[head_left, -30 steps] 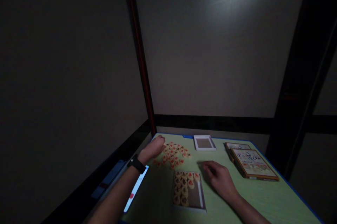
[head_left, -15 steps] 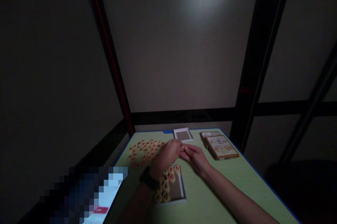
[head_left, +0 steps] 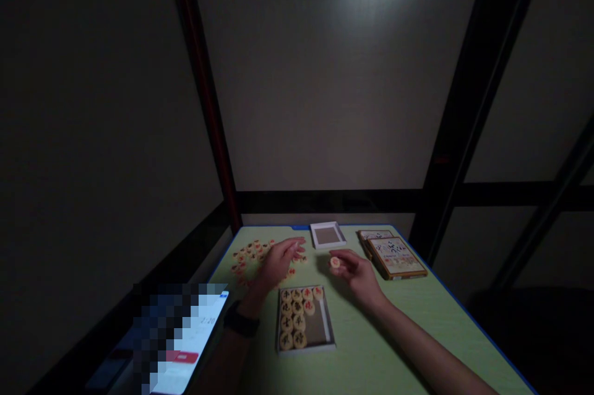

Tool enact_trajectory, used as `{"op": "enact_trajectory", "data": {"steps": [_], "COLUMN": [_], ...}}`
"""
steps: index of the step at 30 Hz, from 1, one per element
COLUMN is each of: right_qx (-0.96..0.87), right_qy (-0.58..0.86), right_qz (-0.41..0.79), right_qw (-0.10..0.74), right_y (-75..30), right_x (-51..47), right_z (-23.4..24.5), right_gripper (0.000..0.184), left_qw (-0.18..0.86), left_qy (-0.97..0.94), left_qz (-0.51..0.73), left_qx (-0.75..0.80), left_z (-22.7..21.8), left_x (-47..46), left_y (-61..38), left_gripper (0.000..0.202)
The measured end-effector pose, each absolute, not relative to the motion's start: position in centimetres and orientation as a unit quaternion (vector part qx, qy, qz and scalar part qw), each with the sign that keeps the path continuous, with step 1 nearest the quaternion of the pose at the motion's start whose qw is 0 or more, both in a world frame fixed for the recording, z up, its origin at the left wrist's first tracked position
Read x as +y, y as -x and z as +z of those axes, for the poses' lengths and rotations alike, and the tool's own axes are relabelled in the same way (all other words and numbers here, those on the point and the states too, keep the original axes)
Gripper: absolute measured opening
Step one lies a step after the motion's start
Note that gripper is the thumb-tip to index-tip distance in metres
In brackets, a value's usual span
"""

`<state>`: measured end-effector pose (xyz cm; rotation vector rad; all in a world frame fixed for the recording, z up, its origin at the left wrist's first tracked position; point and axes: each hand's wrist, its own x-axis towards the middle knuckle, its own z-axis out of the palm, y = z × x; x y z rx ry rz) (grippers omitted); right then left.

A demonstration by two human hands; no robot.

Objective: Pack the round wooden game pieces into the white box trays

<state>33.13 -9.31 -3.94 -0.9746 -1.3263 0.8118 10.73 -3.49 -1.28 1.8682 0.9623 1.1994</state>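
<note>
My right hand pinches one round wooden chess piece above the green table, just beyond the flat box. That box lies in front of me and holds several round pieces laid in rows. My left hand, with a dark watch on its wrist, hovers with fingers spread over the right edge of a loose heap of pieces with red marks. Nothing shows in its fingers.
A shallow white box lid lies at the table's far edge. Two flat game boxes are stacked at the far right. A lit phone screen leans at the left edge. Dark posts and walls stand behind the table.
Half a second ago both hands met over the box; now they have parted. The right hand keeps a piece; the left has moved back toward the loose heap.
</note>
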Motion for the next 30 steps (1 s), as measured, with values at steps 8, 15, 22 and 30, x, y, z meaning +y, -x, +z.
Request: {"op": "enact_trajectory", "data": {"steps": [8, 15, 22, 30], "right_qx": [-0.672, -0.749, -0.804, -0.796], "right_qy": [0.425, 0.392, 0.338, 0.324], "right_qz": [0.210, 0.070, 0.007, 0.034], "right_qw": [0.569, 0.529, 0.489, 0.510], "right_y": [-32.7, -32.3, -31.2, -30.5], "right_x": [-10.8, -11.6, -12.7, -13.5], "right_z": [-3.5, -4.3, -3.6, -3.0], "right_gripper": [0.015, 0.024, 0.024, 0.023], "left_qw": [0.532, 0.589, 0.668, 0.725], "left_qy": [-0.642, -0.613, -0.636, -0.603], "left_qz": [0.458, 0.423, 0.277, 0.264], "left_qx": [0.308, 0.314, 0.270, 0.203], "left_z": [-1.7, -1.1, -0.9, -0.9], "left_x": [-4.7, -5.8, -6.2, -6.8], "left_y": [-12.0, -12.7, -11.9, -11.6], "left_gripper": [0.039, 0.049, 0.065, 0.063]}}
